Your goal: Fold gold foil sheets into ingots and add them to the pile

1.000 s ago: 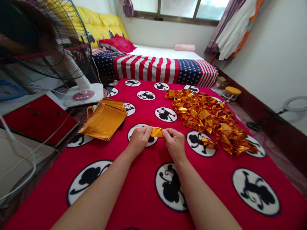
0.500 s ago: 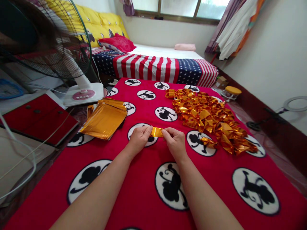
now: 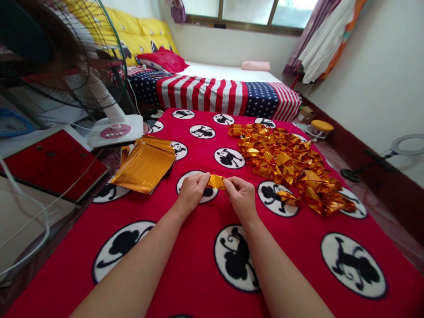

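Observation:
A small folded piece of gold foil paper (image 3: 216, 182) is stretched between my two hands, just above the red cloth. My left hand (image 3: 193, 189) pinches its left end between thumb and fingers. At the right end, my right hand (image 3: 242, 194) grips it the same way. To the left lies a stack of flat gold foil sheets (image 3: 144, 165). A heap of folded gold foil pieces (image 3: 281, 154) spreads over the cloth to the right, with one folded piece (image 3: 288, 197) at its near edge, closest to my right hand.
The red cloth (image 3: 185, 274) with black monkey figures in white circles covers the surface. A fan (image 3: 114, 128) stands at the left beside a red panel (image 3: 49, 154). Behind is a bed (image 3: 212, 92) with a flag-pattern cover. A yellow-topped stool (image 3: 321, 126) is at the right.
Almost nothing differs. Both hands keep the foil piece at the same spot, and my right hand has shifted very slightly left.

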Demonstrator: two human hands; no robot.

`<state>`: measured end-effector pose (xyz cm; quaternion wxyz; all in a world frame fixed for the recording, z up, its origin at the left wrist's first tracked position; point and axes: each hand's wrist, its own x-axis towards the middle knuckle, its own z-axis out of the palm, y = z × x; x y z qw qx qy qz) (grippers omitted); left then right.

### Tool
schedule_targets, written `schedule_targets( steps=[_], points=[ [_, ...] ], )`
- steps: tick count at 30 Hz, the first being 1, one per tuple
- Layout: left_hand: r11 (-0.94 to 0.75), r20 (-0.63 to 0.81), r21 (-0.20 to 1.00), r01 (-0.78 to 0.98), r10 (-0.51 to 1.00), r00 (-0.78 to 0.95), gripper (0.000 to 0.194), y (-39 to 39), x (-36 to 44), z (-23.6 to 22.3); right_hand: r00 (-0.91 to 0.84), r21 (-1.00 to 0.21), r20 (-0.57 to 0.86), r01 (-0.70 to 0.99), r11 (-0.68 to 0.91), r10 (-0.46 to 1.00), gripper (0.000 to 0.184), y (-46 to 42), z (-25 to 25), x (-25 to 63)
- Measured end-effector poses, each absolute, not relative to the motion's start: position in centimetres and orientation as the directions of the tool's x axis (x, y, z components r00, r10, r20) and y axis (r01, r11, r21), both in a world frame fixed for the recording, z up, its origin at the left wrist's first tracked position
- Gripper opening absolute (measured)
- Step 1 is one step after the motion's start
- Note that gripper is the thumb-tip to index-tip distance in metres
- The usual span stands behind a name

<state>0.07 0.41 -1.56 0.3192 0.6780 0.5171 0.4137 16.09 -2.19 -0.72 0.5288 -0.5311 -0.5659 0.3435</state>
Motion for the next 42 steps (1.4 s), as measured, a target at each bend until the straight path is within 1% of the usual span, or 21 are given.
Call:
schedule_targets(
  steps=[4, 6, 9, 12, 15, 18, 22, 24, 27, 31, 34, 36, 42],
  points=[
    [-0.296, 0.305, 0.778, 0.554, 0.949, 0.077, 0.045, 0.3, -0.1, -1.3, 0.130, -0.942, 0.266, 0.245, 0.229, 0.955, 0.024, -1.9, -0.9, 16.2],
    [-0.312, 0.335, 0.759, 0.571, 0.940, 0.069, 0.041, 0.3, -0.2, -1.2, 0.143, -0.945, 0.265, 0.234, 0.227, 0.954, 0.024, -1.9, -1.0, 16.2],
    [-0.315, 0.370, 0.773, 0.551, 0.929, 0.013, 0.030, 0.2, -0.3, -1.1, 0.159, -0.945, 0.261, 0.244, 0.219, 0.952, 0.024, -1.8, -1.1, 16.2],
    [-0.328, 0.403, 0.790, 0.519, 0.914, -0.036, 0.029, 0.2, -0.2, -1.2, 0.173, -0.941, 0.263, 0.264, 0.212, 0.949, 0.024, -1.8, -1.2, 16.3],
    [-0.386, 0.437, 0.790, 0.476, 0.899, 0.004, 0.018, 0.3, -0.2, -1.3, 0.192, -0.941, 0.261, 0.270, 0.205, 0.946, 0.024, -1.7, -1.4, 16.5],
    [-0.425, 0.463, 0.794, 0.434, 0.886, 0.021, 0.015, 0.4, -0.2, -1.5, 0.205, -0.950, 0.257, 0.234, 0.208, 0.944, 0.023, -1.5, -1.7, 16.5],
    [-0.437, 0.460, 0.821, 0.368, 0.887, 0.029, 0.017, 0.4, -0.1, -1.7, 0.218, -0.963, 0.250, 0.158, 0.218, 0.944, 0.024, -1.4, -2.1, 16.3],
    [-0.444, 0.462, 0.827, 0.346, 0.886, 0.034, 0.017, 0.4, 0.0, -1.7, 0.209, -0.961, 0.260, 0.153, 0.231, 0.943, 0.023, -1.4, -2.3, 16.3],
    [-0.447, 0.466, 0.824, 0.349, 0.884, 0.033, 0.016, 0.3, 0.0, -1.7, 0.191, -0.931, 0.333, 0.219, 0.290, 0.923, 0.020, -1.4, -2.4, 16.5],
    [-0.438, 0.466, 0.801, 0.408, 0.884, 0.036, 0.019, 0.3, -0.1, -1.7, 0.147, -0.874, 0.419, 0.331, 0.355, 0.896, 0.018, -1.3, -2.5, 16.7],
    [-0.481, 0.483, 0.756, 0.443, 0.868, 0.118, 0.026, 0.4, -0.2, -1.8, 0.126, -0.855, 0.440, 0.360, 0.373, 0.889, 0.017, -1.3, -2.5, 16.8],
    [-0.518, 0.498, 0.725, 0.454, 0.850, 0.174, 0.028, 0.5, -0.3, -1.8, 0.114, -0.845, 0.452, 0.372, 0.384, 0.885, 0.017, -1.4, -2.4, 16.8],
    [-0.514, 0.489, 0.707, 0.486, 0.852, 0.189, 0.024, 0.6, -0.5, -2.0, 0.097, -0.838, 0.459, 0.377, 0.394, 0.883, 0.016, -1.5, -2.3, 16.8]
  ],
)
